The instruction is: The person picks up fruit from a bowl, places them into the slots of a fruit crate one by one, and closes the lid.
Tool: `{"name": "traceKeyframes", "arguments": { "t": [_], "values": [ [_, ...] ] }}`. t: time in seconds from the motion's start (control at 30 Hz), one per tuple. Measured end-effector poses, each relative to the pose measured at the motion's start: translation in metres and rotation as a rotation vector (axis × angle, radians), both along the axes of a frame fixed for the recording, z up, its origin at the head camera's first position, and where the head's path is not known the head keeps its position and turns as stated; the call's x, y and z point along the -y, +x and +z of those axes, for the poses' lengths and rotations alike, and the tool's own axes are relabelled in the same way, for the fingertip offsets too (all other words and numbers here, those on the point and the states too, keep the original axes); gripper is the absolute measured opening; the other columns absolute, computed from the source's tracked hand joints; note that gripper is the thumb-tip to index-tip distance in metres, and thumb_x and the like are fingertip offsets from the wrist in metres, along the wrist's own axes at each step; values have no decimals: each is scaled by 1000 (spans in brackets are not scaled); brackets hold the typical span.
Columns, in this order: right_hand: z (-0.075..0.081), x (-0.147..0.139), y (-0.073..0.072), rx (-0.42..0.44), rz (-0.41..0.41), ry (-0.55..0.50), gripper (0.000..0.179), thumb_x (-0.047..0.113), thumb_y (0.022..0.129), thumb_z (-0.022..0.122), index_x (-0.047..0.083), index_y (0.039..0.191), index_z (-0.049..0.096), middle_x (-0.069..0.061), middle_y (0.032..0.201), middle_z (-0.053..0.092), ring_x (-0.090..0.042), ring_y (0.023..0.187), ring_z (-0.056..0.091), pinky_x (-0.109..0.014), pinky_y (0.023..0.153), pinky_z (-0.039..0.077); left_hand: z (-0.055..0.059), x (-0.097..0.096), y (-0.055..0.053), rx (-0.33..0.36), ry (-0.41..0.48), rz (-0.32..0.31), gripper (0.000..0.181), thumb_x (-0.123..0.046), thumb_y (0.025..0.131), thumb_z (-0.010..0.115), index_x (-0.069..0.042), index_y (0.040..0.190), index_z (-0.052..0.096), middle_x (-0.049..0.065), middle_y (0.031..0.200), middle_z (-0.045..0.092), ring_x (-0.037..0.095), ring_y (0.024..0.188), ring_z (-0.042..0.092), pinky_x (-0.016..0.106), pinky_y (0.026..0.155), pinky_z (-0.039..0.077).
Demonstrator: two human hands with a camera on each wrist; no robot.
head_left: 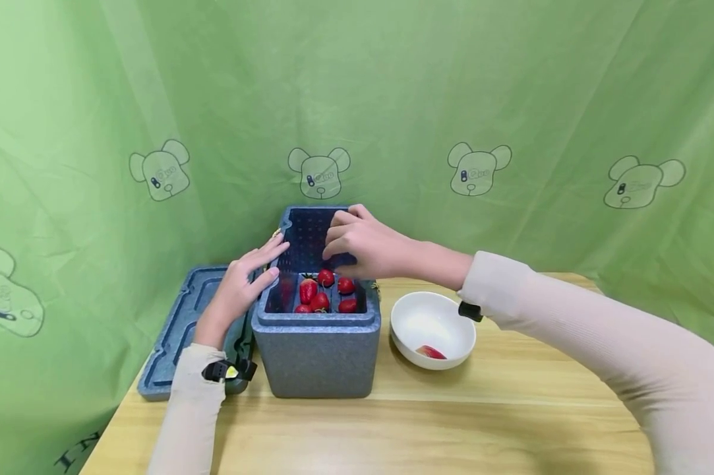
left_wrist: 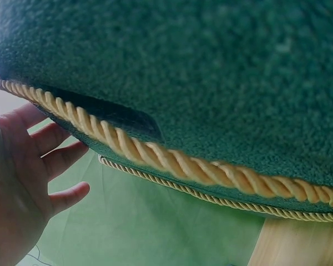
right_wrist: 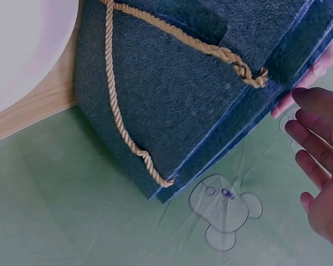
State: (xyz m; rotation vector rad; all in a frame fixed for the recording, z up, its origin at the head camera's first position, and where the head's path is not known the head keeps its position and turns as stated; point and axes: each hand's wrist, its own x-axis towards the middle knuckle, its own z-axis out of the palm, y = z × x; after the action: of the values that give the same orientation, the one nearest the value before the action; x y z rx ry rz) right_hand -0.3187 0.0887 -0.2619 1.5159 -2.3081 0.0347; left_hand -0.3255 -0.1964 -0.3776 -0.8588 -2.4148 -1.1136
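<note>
A deep grey-blue foam box (head_left: 316, 359) stands uncovered on the table, with several red strawberries (head_left: 320, 302) on its floor. My left hand (head_left: 238, 284) rests at the box's left rim, its fingers extended and thumb on the edge. In the left wrist view, that side of the box carries a twisted yellow rope (left_wrist: 155, 158). Over the box's right part hovers my right hand (head_left: 365, 245), fingers loosely bent. Nothing shows between these fingers (right_wrist: 319, 138) in the right wrist view. Another rope (right_wrist: 114, 83) hangs along the box's right side.
To the right of the box sits a white bowl (head_left: 430, 326) with a red patch low on its inner wall. The box's lid (head_left: 178, 336) lies at the left, partly under my left arm. A green curtain (head_left: 392, 86) hangs behind the wooden table (head_left: 451, 422).
</note>
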Motion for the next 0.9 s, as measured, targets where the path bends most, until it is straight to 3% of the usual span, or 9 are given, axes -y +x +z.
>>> {"name": "traceKeyframes", "arguments": {
  "t": [0.53,0.7,0.9],
  "values": [
    [-15,-69,-2,117,-132,-242,34,20,77,88,9,108,79,-7,110,76,-26,108,56,-51,100,37,-2,1,-2,-21,6,-14,50,-23,103,54,-21,152,51,4,164,38,31,152,35,63,123,24],
    [-26,-92,-4,158,-187,-306,37,16,75,89,9,109,79,-9,110,76,-26,109,55,-50,100,36,-2,1,-3,-20,10,-13,50,-19,102,54,-22,152,51,2,164,39,31,152,36,62,123,25],
    [-50,-118,-6,185,-238,-294,40,20,73,91,9,109,79,-10,111,75,-25,107,55,-46,96,37,-2,0,-2,-11,19,-11,51,-16,101,55,-22,151,52,1,164,38,31,152,36,61,122,26]
  ]
}}
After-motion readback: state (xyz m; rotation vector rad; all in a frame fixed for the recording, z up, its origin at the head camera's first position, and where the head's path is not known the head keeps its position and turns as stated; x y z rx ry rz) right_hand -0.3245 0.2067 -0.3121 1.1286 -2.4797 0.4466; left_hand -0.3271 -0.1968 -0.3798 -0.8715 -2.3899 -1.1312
